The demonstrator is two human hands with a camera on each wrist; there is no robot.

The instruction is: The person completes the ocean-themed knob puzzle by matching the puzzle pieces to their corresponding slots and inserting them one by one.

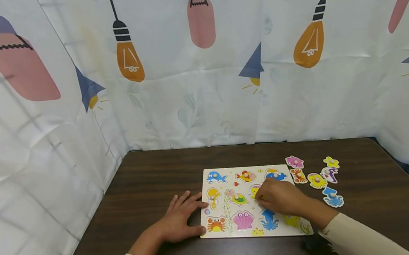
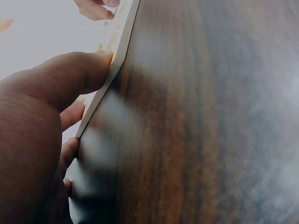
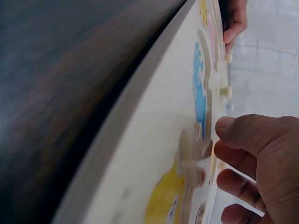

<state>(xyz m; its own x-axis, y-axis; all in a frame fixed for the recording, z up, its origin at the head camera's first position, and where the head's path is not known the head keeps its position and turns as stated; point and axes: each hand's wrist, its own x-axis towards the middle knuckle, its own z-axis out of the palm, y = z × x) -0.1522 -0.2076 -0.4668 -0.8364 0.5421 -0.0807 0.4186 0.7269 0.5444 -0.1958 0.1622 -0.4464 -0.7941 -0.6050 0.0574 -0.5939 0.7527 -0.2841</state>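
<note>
A wooden sea-animal puzzle board point(image 1: 221, 184) lies on the table. My left hand point(image 1: 180, 217) rests at its left edge, fingers spread; in the left wrist view the thumb point(image 2: 79, 72) lies on the board's edge. My right hand point(image 1: 283, 196) is over the board's right half, fingers bent down by a yellow sea-animal picture point(image 1: 254, 189). In the right wrist view the thumb point(image 3: 233, 130) and bent fingers are close above the surface; whether they pinch a knob is hidden. Below them show a blue squid picture point(image 3: 200, 93) and a yellow picture point(image 3: 163, 198).
Right of the board lie loose knobbed pieces: a pink fish point(image 1: 294, 162), a crab point(image 1: 298, 176), a yellow jellyfish-like piece point(image 1: 317, 180), a purple seahorse point(image 1: 329, 174), a yellow star point(image 1: 331, 162) and a blue squid point(image 1: 333, 198). A printed curtain point(image 1: 172, 106) hangs behind the dark table point(image 1: 164, 169).
</note>
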